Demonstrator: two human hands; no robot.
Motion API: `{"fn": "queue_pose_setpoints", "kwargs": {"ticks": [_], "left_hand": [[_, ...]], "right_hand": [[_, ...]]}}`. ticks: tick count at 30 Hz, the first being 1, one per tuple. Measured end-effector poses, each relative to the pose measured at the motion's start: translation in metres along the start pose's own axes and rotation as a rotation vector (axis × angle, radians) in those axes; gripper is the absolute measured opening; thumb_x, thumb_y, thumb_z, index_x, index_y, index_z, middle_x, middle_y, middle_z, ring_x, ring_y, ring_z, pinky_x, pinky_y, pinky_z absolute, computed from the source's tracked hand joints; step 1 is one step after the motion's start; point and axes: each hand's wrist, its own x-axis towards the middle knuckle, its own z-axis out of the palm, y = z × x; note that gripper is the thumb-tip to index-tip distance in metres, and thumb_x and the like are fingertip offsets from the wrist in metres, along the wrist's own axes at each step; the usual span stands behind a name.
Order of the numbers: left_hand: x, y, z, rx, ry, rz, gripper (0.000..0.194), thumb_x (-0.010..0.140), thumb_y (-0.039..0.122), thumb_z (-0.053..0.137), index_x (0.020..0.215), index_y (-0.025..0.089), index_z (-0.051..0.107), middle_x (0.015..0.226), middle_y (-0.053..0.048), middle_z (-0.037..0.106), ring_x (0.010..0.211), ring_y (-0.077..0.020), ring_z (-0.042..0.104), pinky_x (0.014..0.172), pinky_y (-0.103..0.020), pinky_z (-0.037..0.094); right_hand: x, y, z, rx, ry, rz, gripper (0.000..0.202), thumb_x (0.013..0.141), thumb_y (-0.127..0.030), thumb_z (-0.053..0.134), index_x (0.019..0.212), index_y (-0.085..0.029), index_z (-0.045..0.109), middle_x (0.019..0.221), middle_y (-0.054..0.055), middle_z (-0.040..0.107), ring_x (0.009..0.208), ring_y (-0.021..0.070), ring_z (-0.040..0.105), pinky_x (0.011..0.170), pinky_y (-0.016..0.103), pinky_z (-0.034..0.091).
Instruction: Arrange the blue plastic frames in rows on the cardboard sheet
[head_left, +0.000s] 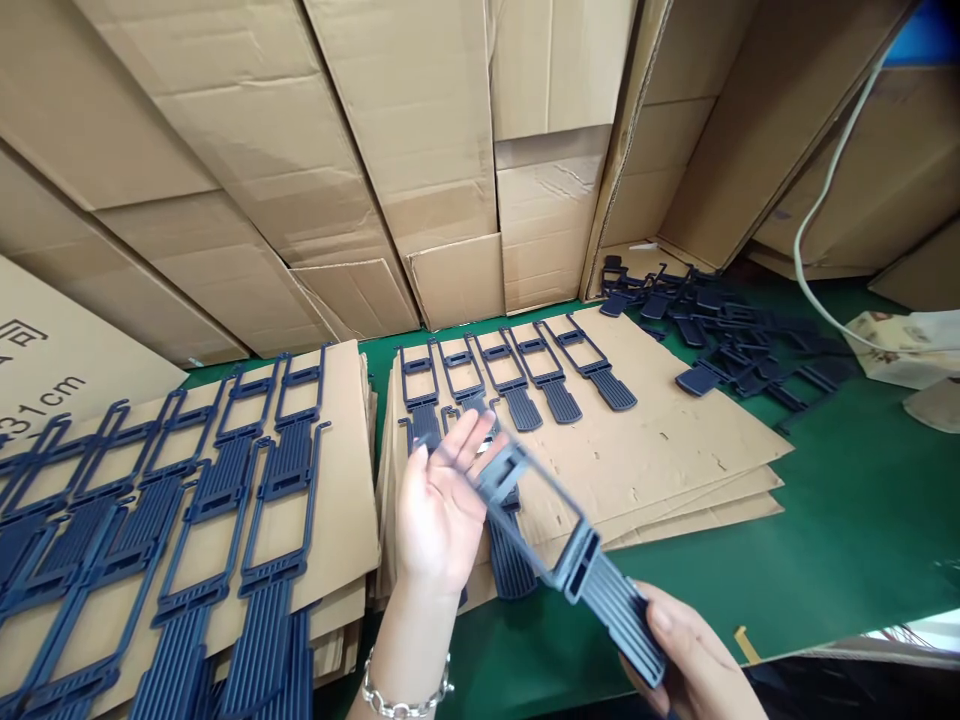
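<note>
Dark blue frame [581, 560] in right hand [686, 645], hanging across near edge of right cardboard stack [667, 450]; right grip clamped on ridged end; left hand [442, 510] palm up, fingers apart beside other end, contact unclear; five laid frames [562, 402] in row along stack's far edge, others nearer, partly hidden behind hands; left of stack, left cardboard stack [345, 480] bears overlapping rows of frames [289, 480]; off stack's far-right edge, loose pile [739, 370] jumbled on green worktop [847, 530]; work looks partway: rows laid, pile and held piece not.
</note>
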Motion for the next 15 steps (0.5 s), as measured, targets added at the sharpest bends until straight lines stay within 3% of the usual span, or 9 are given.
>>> {"fn": "queue_pose_setpoints", "kwargs": {"ticks": [2, 5, 8, 11, 15], "left_hand": [[-0.003, -0.004, -0.002, 0.343, -0.075, 0.097, 0.04, 0.09, 0.041, 0.035, 0.107, 0.018, 0.063, 0.123, -0.008, 0.054, 0.109, -0.0241, 0.053, 0.082, -0.032, 0.049], [-0.007, -0.011, -0.006, 1.106, -0.168, 0.302, 0.031, 0.087, 0.037, 0.046, 0.109, 0.025, 0.063, 0.122, -0.004, 0.055, 0.114, -0.0217, 0.047, 0.097, -0.033, 0.039], [-0.008, -0.019, -0.01, 1.7, -0.287, 0.372, 0.04, 0.09, 0.042, 0.037, 0.124, 0.028, 0.051, 0.139, -0.001, 0.037, 0.13, -0.0255, 0.026, 0.108, -0.048, 0.021], [-0.007, -0.026, -0.012, 1.965, -0.383, 0.215, 0.052, 0.09, 0.049, 0.027, 0.138, 0.027, 0.031, 0.149, 0.001, 0.004, 0.136, -0.0295, 0.0, 0.105, -0.058, 0.016], [-0.007, -0.032, -0.013, 2.031, -0.373, 0.113, 0.056, 0.091, 0.049, 0.014, 0.141, 0.025, 0.023, 0.148, -0.002, -0.005, 0.134, -0.0283, -0.009, 0.105, -0.056, 0.016]], "right_hand": [[0.004, -0.005, -0.003, -0.112, 0.111, -0.151, 0.055, 0.074, -0.065, 0.052, 0.083, -0.012, 0.048, 0.048, -0.003, 0.034, 0.046, 0.006, 0.029, 0.047, 0.019, 0.022], [0.009, -0.01, -0.003, -0.302, 0.273, -0.27, 0.053, 0.078, -0.065, 0.045, 0.066, -0.014, 0.042, 0.052, -0.001, 0.033, 0.049, 0.0068, 0.03, 0.048, 0.021, 0.022], [0.015, -0.008, -0.005, -0.417, 0.317, -0.288, 0.054, 0.081, -0.065, 0.04, 0.063, -0.014, 0.04, 0.053, -0.001, 0.032, 0.05, 0.0069, 0.029, 0.048, 0.022, 0.021], [0.024, -0.002, -0.011, -0.447, 0.253, -0.27, 0.055, 0.081, -0.065, 0.038, 0.061, -0.014, 0.039, 0.052, -0.001, 0.034, 0.048, 0.0067, 0.031, 0.047, 0.021, 0.023], [0.032, 0.005, -0.012, -0.438, 0.174, -0.175, 0.059, 0.077, -0.071, 0.038, 0.061, -0.014, 0.038, 0.048, -0.001, 0.038, 0.042, 0.0061, 0.035, 0.042, 0.019, 0.026]]}}
